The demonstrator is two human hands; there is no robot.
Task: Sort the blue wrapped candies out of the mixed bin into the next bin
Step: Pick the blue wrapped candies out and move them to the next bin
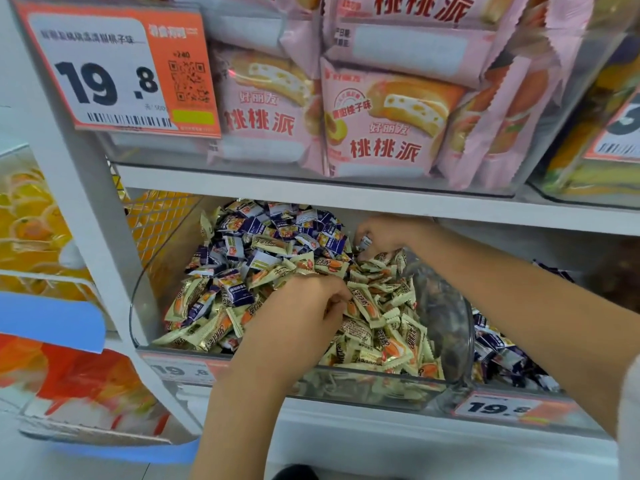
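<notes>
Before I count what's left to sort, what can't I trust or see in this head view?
- Right hand: curled fingers hide all but an end of the blue candy it pinches.
- Left hand: fingertips buried among cream candies; whether they grip one is unclear.
- Next bin: largely covered by the right forearm.
- Mixed bin: lower layers hidden under the top candies.
- Wrapper print: too small to read.

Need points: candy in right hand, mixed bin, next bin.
blue candy in the right hand [364,242], head view, on the wrapper showing below the fingers.
mixed bin [363,370], head view, on its clear front wall.
next bin [498,355], head view, on the blue candies inside.
</notes>
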